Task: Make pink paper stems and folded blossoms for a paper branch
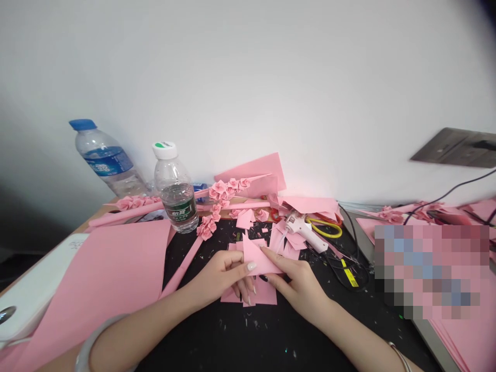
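Note:
My left hand (222, 276) and my right hand (296, 284) meet at the middle of the black mat (251, 341). Both pinch the same small pink paper square (259, 258), which is lifted and tilted above several more pink squares (267, 294) lying flat under my fingers. The left thumb presses on the paper's lower edge; the right index finger lies along its right edge. A pale bangle (91, 343) sits on my left wrist and a thin bracelet (401, 356) on my right.
A white glue gun (304, 231) and yellow-handled scissors (327, 227) lie behind my right hand. Two water bottles (176, 188) (106, 160) stand at the back left beside pink paper roses (227, 188). A large pink sheet (104, 279) covers the left. A blurred patch hides the right side.

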{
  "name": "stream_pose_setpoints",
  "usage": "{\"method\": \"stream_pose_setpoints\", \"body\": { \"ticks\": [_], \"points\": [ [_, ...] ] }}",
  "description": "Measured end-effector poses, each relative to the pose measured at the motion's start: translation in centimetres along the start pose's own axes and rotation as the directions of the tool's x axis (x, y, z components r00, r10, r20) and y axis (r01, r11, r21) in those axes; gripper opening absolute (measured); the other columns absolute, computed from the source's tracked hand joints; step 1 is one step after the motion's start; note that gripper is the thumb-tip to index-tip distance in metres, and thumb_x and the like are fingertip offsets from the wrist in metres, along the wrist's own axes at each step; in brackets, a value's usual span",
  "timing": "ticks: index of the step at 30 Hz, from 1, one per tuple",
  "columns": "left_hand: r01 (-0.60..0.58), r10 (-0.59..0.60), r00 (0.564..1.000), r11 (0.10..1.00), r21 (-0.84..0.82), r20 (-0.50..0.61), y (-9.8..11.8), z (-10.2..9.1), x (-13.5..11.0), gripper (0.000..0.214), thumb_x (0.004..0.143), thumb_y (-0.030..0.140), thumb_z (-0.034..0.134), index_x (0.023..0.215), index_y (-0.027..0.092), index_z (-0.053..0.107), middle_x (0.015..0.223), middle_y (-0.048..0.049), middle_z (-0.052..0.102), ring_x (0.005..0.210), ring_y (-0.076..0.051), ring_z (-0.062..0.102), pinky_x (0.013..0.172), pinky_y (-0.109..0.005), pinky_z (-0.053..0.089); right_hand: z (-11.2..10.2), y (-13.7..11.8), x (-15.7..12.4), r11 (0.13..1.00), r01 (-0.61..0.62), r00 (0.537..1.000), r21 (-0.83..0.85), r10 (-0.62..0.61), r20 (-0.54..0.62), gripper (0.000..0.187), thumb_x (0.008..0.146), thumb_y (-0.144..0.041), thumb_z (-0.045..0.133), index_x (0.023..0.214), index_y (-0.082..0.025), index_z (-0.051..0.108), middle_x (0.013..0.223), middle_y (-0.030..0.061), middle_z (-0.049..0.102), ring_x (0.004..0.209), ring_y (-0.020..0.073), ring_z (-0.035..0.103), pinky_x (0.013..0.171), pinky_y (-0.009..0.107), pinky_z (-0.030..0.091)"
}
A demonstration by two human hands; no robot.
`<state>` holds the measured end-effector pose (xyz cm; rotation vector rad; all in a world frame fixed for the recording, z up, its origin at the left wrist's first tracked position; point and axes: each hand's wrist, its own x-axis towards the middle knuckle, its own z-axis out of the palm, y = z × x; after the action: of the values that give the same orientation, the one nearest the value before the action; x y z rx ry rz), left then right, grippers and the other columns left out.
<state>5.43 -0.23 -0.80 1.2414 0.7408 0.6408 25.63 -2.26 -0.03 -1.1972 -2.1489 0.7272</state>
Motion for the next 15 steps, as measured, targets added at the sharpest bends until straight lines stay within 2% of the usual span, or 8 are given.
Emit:
{"method": "stream_pose_setpoints", "body": {
  "ticks": [3,6,11,13,15],
  "points": [
    [-0.031,0.031,1.0,0.999,-0.03,-0.006,0.09,0.0,0.03,0.026,0.086,0.037,0.05,0.095,0.013,0.053,0.073,-0.0049,0.068,0.051,-0.015,0.066,0.046,-0.02,0.045,-0.04,-0.14,0.03,0.999,-0.003,0.999,-0.039,0.004,0.032,0.046,0.088,-0.028,0.048,0.13,-0.012,0.048,0.072,0.0031,0.064,0.057,0.014,0.054,0.057,0.024,0.045],
    [-0.048,0.047,0.999,0.997,-0.056,-0.008,0.03,-0.03,0.08,0.036,0.086,0.037,0.051,0.115,0.016,0.045,0.076,-0.0039,0.066,0.052,-0.016,0.066,0.046,-0.021,0.046,-0.14,-0.3,0.11,0.998,-0.024,0.998,-0.052,0.027,0.056,0.046,0.088,-0.028,0.046,0.131,-0.011,0.047,0.071,0.003,0.063,0.057,0.0143,0.054,0.057,0.024,0.044],
    [-0.041,0.041,0.999,0.996,-0.084,0.001,-0.27,-0.08,0.24,0.047,0.086,0.038,0.051,0.126,0.019,0.034,0.071,-0.0021,0.065,0.053,-0.016,0.066,0.047,-0.022,0.049,-0.3,-0.4,0.07,0.998,-0.036,0.995,-0.043,0.039,0.089,0.045,0.093,-0.028,0.037,0.135,-0.013,0.041,0.068,0.0005,0.058,0.056,0.0132,0.05,0.056,0.023,0.041],
    [-0.032,0.033,0.999,0.996,-0.085,0.007,-0.27,-0.07,0.28,0.048,0.085,0.036,0.053,0.125,0.019,0.033,0.067,-0.0007,0.064,0.054,-0.017,0.066,0.049,-0.024,0.05,-0.29,-0.37,0.02,1.0,-0.031,0.996,-0.007,0.031,0.088,0.039,0.094,-0.026,0.033,0.128,-0.014,0.047,0.067,-0.0005,0.056,0.055,0.0123,0.049,0.056,0.023,0.04],
    [-0.014,0.015,1.0,0.997,-0.082,0.006,-0.18,-0.01,0.27,0.047,0.084,0.034,0.055,0.124,0.02,0.034,0.069,-0.0004,0.064,0.056,-0.018,0.067,0.051,-0.025,0.051,-0.2,-0.31,-0.01,0.998,-0.045,0.998,0.044,0.042,0.053,0.032,0.095,-0.025,0.031,0.11,-0.014,0.057,0.064,-0.0014,0.054,0.053,0.0114,0.047,0.055,0.022,0.039]
  ]
}}
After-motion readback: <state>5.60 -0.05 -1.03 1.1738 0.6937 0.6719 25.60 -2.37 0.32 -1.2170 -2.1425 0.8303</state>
